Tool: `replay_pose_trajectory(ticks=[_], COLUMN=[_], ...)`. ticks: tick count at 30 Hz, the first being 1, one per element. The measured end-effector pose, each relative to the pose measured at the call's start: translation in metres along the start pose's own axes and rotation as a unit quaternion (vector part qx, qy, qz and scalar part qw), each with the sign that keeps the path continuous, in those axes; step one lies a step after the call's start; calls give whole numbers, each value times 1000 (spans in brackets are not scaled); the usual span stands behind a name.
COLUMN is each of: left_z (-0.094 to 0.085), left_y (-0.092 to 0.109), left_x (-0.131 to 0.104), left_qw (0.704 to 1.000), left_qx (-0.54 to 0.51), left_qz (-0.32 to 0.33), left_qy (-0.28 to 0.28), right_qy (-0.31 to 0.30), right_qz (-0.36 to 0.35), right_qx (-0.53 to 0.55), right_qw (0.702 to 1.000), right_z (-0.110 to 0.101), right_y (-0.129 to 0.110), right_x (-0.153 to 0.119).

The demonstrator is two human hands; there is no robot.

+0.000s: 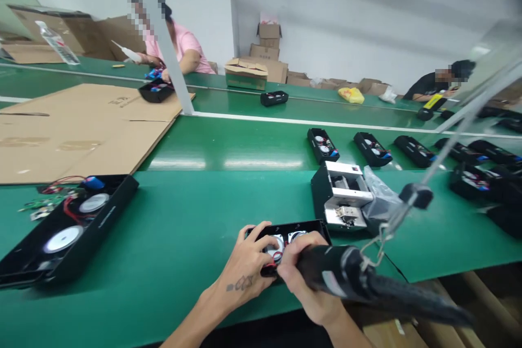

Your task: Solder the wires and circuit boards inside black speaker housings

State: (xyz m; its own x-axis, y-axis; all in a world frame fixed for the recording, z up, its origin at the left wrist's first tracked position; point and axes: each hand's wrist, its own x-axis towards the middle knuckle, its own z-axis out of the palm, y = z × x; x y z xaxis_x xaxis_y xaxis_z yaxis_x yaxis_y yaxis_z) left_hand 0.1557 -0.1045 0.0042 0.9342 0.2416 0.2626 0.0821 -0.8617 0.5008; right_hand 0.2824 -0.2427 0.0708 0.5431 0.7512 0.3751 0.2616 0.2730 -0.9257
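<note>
A black speaker housing point(322, 227) with two round silver speakers and red wires lies in front of me on the green table. My left hand point(250, 255) grips its left part, fingers curled over the edge and near the left speaker. My right hand point(308, 277) is wrapped round a black cylindrical tool point(326, 266) hung from a cord, held over the housing's right part. The tool's tip is hidden behind my fingers. Just behind the housing stands a silver and black machine point(346, 196).
At the left lies another open black housing point(101, 223) beside loose circuit boards point(44, 204). Flattened cardboard point(81, 125) covers the back left. More housings point(373, 148) line the back right. Two people sit across the table. A white post point(171, 60) rises at the left.
</note>
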Motion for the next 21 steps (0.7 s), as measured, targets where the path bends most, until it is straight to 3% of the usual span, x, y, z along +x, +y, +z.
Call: replay_pose_trajectory(ticks=[2,4,7,9,12,15,21], left_z=[-4,-11,-20,-23,-19,-10,8], left_y=[-5,-13,-18,-13,4,21,36], left_x=[-6,-14,-24,-24,-11,8,29], left_qw=[1000,1000,1000,999,999,999,998], left_qx=[-1,3,26,39,39,31,51], left_qz=[4,-3,-8,1,20,27,2], left_qy=[-11,-15,3,13,12,6,-29], right_qy=[53,158,328,369,360,319,188], right_qz=[-28,-71,-108,-109,-94,-68,28], right_qx=[58,94,3,-44,-69,-75,-104], right_qw=[997,980,938,922,926,942,976], right_z=[-25,-58,-107,-130,-145,-143,-139], right_y=[-12,-23,-26,-17,0,11,11], right_x=[13,31,61,77,91,96,77])
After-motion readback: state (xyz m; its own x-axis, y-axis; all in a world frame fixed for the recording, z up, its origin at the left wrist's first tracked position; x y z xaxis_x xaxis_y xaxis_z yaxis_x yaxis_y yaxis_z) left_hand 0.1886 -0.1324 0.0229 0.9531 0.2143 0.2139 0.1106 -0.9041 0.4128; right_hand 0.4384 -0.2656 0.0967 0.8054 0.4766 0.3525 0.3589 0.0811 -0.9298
